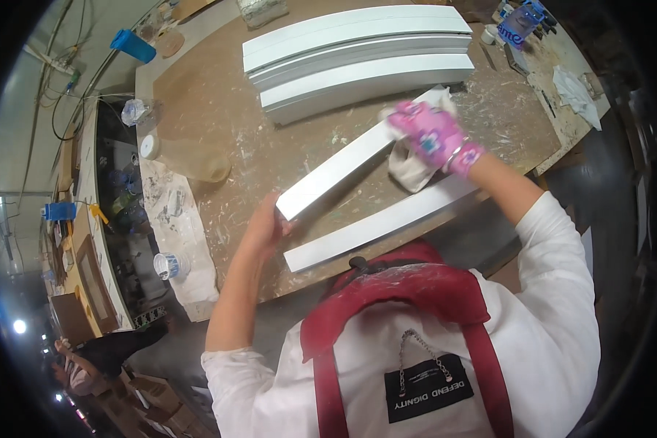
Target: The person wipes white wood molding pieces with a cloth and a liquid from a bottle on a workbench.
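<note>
A long white board [343, 169] slants across the worktable, raised at its near end. My left hand [269, 223], bare, grips that near end, with its fingers partly hidden behind the board. Toward the far end, my right hand [429, 135] wears a pink flowered glove and presses a whitish cloth [410, 168] onto the board; motion smears its fingertips. Part of the cloth hangs down beside the board. Closer to my body, a second white board [376, 225] lies along the table's front edge, below the right forearm.
Several white boards are stacked [365, 91] at the back of the brown, paint-marked table [248, 153]. On the left lie a translucent jug [197, 162] and a white tub [170, 266]; a blue container [133, 46] is farther back. A crumpled white cloth [577, 95] lies at the right edge.
</note>
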The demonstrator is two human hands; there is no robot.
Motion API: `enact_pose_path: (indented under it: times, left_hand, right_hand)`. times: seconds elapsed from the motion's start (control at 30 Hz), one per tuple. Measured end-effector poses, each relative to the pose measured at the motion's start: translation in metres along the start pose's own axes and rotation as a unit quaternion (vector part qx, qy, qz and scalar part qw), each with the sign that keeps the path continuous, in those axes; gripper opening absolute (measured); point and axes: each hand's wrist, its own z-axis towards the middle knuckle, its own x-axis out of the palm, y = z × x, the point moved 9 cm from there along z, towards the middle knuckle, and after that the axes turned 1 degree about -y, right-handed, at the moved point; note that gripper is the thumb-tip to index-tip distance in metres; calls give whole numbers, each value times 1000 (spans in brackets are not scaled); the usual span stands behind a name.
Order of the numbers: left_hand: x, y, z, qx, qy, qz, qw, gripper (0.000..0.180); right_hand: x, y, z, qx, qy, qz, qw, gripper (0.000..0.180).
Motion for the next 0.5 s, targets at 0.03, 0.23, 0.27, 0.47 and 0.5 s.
enact_pose_path:
  times: [0.03,0.23,0.27,0.47,0.5]
  left_hand:
    - [-4,5,2,-12,-6,-19,1000,33]
    - [-3,3,-7,-22,-34,-40,998,33]
    - [-10,8,-9,-28,-55,-25,998,34]
    - [-10,11,-5,-8,-36,-27,999,38]
    - [-16,8,-7,-3,-39,-31,999,38]
  right_hand:
    - [-2,33,10,-25,5,55,998,26]
    - [47,66,8,-63,-44,514,854,46]
    - [48,51,8,-75,-20,269,960,51]
    - [33,-134,-32,130,1,-140,982,41]
    - [26,-153,-38,127,0,-164,978,40]
